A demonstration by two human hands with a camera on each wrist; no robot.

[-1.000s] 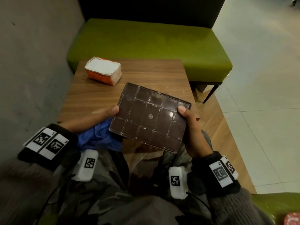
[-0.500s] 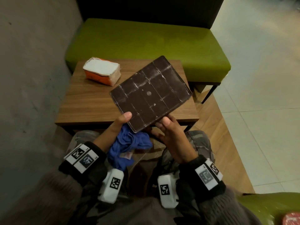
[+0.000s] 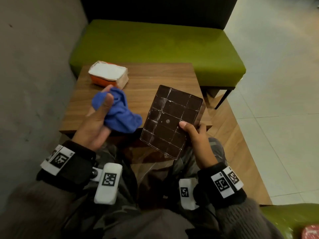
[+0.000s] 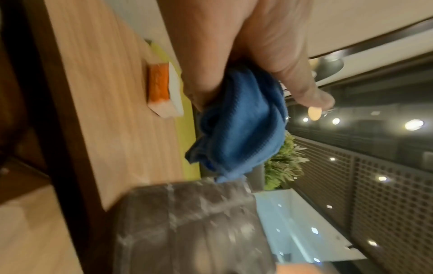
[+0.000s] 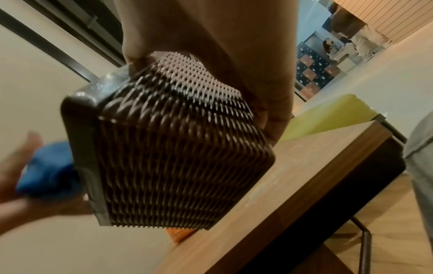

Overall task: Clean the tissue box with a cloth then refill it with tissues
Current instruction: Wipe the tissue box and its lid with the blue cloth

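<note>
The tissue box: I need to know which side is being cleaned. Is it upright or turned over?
Turned over: the tissue box shows its gridded underside to the head camera, tilted, held in the right hand.

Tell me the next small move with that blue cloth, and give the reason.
Probably bring the blue cloth in the left hand onto the tissue box. The right hand holds it underside-up, pale dust lines its grid, and cloth and box are apart.

The room is dim. The head view curves at its edges. Both wrist views are blurry up close. Small bright lamps (image 4: pixel 413 124) glow far off.
</note>
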